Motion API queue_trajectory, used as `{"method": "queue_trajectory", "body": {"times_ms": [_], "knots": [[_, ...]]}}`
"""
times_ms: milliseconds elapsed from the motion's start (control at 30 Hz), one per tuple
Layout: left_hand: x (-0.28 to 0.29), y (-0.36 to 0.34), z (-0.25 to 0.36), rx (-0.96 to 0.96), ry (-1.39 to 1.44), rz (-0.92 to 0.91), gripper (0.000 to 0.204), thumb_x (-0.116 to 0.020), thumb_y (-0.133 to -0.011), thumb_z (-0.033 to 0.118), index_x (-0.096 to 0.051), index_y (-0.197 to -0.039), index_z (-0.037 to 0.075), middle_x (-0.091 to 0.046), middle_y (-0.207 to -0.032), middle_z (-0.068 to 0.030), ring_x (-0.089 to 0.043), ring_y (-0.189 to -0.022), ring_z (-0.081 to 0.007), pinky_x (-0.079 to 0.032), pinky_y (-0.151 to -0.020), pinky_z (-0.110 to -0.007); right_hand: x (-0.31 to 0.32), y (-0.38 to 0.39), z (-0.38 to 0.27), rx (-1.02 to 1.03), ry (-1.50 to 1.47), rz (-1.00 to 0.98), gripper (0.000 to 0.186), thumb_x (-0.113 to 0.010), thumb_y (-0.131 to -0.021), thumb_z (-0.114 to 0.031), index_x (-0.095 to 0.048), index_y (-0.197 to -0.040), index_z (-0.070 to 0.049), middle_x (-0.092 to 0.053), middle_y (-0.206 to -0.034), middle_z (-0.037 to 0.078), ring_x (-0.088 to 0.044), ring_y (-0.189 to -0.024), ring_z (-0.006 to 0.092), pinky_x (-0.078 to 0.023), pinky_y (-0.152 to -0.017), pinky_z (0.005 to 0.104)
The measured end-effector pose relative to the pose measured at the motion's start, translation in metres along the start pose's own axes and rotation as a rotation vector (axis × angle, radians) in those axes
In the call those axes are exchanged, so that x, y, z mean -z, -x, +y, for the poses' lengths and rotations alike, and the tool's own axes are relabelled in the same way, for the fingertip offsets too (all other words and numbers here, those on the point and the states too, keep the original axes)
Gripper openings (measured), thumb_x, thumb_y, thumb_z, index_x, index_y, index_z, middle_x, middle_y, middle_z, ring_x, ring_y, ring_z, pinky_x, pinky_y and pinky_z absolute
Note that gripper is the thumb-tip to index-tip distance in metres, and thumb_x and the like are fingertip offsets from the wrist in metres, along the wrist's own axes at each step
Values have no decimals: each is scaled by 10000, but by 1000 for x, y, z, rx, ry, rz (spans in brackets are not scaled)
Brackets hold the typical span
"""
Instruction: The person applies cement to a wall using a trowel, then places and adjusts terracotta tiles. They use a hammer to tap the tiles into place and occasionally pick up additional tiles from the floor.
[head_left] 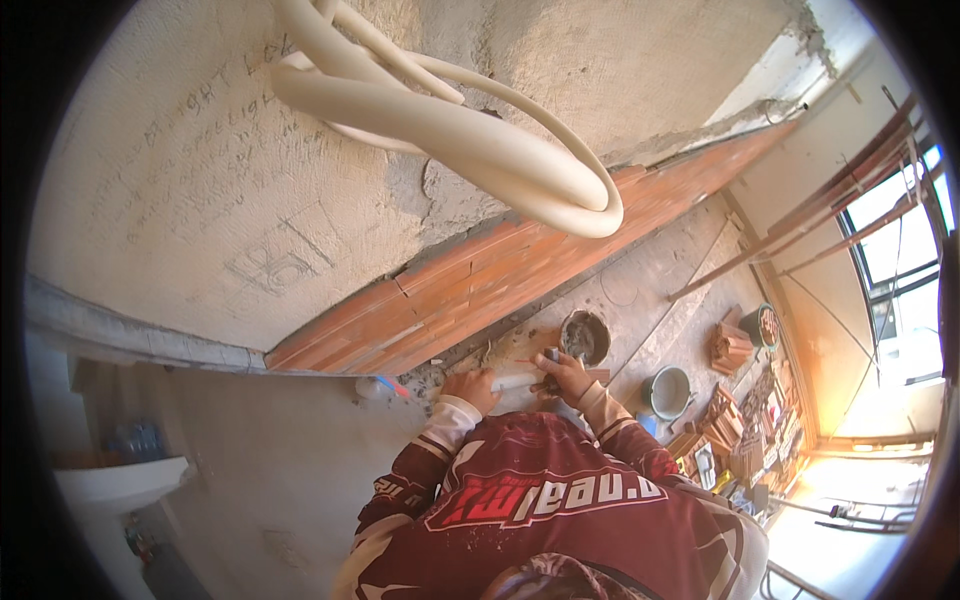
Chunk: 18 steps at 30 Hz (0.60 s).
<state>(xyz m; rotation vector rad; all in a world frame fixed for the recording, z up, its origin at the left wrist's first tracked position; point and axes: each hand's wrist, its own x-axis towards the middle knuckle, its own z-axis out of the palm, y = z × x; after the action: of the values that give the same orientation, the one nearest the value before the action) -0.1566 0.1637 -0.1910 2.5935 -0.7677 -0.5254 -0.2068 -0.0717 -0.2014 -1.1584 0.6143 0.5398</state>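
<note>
My left hand [470, 388] is closed at the near end of a pale, flat-looking strip [515, 381] low against the wall. Just to its right, my right hand [566, 374] is wrapped round a dark-handled tool [551, 354]; the working end is hidden, so I cannot tell its kind. A reddish-brown piece [598, 376] juts out beside the right wrist. Beyond that hand stands a round bucket [606, 338] with grey mortar inside. Terracotta brick tiles [470, 285] line the lower wall in front of me.
Thick cream tubing [480, 150] loops out from the plastered wall overhead. A grey-green basin [667, 393] sits at the right, near stacked terracotta tiles [731, 345] and another bucket [765, 325]. Wooden poles [760, 240] slant by the window. A white sink [120, 485] is at the left.
</note>
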Motion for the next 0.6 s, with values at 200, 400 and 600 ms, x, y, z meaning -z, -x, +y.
{"method": "queue_trajectory", "body": {"times_ms": [200,400,600], "knots": [[-14,5,-18,-347,188,362,317,-724,-780,358,-655,-901,73,-665,-819,-100,-644,-781,-331,-510,-693,-438,-5,-8,60,59,-89,265,216,-674,-905,-271,-558,-934,-92,-513,-681,31,-503,-497,148,-432,-439,304],[1,2,-17,-379,264,-18,311,-736,-821,329,-664,-727,42,-664,-796,-85,-642,-728,-276,-500,-665,-393,40,8,133,-17,-524,492,220,-654,-908,-278,-525,-861,-105,-473,-605,25,-462,-452,138,-396,-413,283],[24,73,7,-479,1014,-411,420,-657,-904,405,-667,-1116,42,-651,-1193,-149,-631,-1075,-226,-479,-931,-340,152,9,282,-67,-318,794,189,-652,-881,-286,-556,-904,-125,-537,-697,55,-529,-609,215,-440,-515,338]]}}
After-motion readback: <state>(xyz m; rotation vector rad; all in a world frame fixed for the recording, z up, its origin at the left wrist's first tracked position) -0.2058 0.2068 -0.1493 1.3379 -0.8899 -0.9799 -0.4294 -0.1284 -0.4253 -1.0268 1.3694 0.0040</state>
